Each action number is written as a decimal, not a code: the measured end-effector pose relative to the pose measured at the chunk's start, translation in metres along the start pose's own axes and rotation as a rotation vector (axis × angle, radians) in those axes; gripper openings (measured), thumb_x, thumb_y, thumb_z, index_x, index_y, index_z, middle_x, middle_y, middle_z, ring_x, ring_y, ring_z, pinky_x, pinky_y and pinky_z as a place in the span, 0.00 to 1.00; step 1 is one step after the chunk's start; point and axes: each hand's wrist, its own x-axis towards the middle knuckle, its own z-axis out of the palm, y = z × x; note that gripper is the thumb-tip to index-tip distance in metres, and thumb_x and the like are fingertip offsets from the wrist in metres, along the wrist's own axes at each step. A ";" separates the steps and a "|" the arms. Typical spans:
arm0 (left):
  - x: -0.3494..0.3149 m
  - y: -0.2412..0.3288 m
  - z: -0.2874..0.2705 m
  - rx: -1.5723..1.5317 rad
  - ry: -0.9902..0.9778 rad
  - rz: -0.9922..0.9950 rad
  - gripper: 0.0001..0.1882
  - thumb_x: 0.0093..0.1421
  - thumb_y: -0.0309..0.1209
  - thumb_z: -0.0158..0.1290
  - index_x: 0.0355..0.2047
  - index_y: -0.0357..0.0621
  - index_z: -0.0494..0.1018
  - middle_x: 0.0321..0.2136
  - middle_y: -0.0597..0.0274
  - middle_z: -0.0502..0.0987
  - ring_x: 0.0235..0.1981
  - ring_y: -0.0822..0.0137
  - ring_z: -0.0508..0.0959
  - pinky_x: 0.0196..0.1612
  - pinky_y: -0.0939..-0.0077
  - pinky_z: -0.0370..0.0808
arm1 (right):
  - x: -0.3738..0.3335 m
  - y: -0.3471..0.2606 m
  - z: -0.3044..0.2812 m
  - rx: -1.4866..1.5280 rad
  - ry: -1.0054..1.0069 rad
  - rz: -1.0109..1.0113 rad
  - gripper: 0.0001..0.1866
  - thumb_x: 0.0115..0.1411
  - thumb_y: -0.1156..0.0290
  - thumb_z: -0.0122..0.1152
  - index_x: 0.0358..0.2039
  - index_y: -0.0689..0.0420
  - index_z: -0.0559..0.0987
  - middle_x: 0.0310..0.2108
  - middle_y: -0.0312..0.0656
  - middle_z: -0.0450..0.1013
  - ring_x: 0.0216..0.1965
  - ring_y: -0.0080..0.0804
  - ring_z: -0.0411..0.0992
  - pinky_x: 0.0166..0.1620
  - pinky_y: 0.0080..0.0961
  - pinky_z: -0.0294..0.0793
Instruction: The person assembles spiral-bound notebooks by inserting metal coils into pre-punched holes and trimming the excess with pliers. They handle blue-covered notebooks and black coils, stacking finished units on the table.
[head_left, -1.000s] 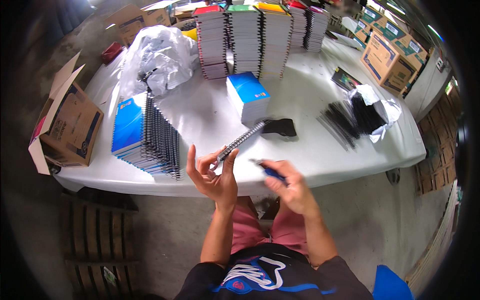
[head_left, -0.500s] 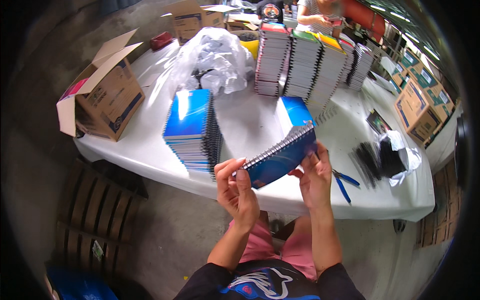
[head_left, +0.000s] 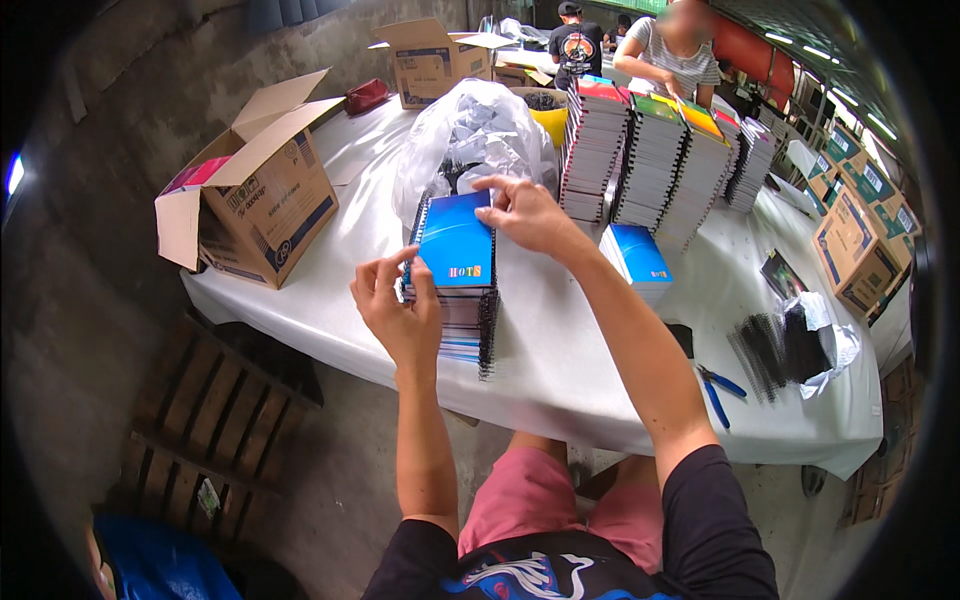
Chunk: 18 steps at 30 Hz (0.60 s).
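In the head view, has both hands at a blue notebook [head_left: 455, 235] lying atop a stack of spiral-bound notebooks [head_left: 462, 322], left of centre on the table [head_left: 560, 340]. Reaches the notebook's near left edge with the left hand [head_left: 400, 312], with fingers curled; cannot tell whether pinching it. Places the right hand [head_left: 535, 215] at the far right corner, with the thumb at the edge and the grip spread. Has a low blue-topped pile [head_left: 636, 262] to the right, then blue-handled pliers [head_left: 728, 384] near some black coils [head_left: 757, 360]. Has a plastic bag [head_left: 478, 130] just beyond the stack, tall notebook stacks [head_left: 650, 155] farther right, and an open cardboard box [head_left: 285, 210] at the left.
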 end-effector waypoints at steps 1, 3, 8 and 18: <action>-0.005 -0.003 0.004 -0.078 0.011 -0.042 0.06 0.56 0.29 0.53 0.32 0.44 0.77 0.29 0.64 0.69 0.32 0.68 0.68 0.38 0.73 0.67 | -0.002 0.002 0.003 0.008 0.011 0.038 0.23 0.56 0.62 0.58 0.52 0.55 0.71 0.24 0.40 0.71 0.28 0.29 0.70 0.38 0.27 0.70; -0.006 -0.008 0.010 -0.170 0.037 -0.086 0.06 0.57 0.30 0.53 0.33 0.43 0.77 0.31 0.63 0.70 0.34 0.68 0.70 0.37 0.74 0.68 | -0.009 0.005 0.007 0.084 0.057 0.035 0.25 0.56 0.61 0.58 0.54 0.53 0.69 0.22 0.38 0.69 0.28 0.29 0.69 0.38 0.26 0.70; -0.003 -0.020 0.007 -0.209 0.031 -0.088 0.10 0.61 0.34 0.50 0.33 0.43 0.78 0.34 0.64 0.73 0.34 0.74 0.73 0.33 0.80 0.70 | -0.028 0.053 -0.018 0.214 0.216 0.060 0.32 0.53 0.57 0.63 0.57 0.52 0.66 0.28 0.39 0.68 0.31 0.30 0.68 0.39 0.28 0.69; -0.013 -0.005 -0.007 -0.118 0.188 0.111 0.12 0.62 0.35 0.49 0.36 0.40 0.74 0.45 0.55 0.65 0.50 0.63 0.66 0.50 0.65 0.64 | -0.105 0.202 -0.096 -0.024 0.236 0.863 0.41 0.41 0.48 0.71 0.44 0.73 0.73 0.42 0.55 0.74 0.42 0.42 0.74 0.46 0.35 0.72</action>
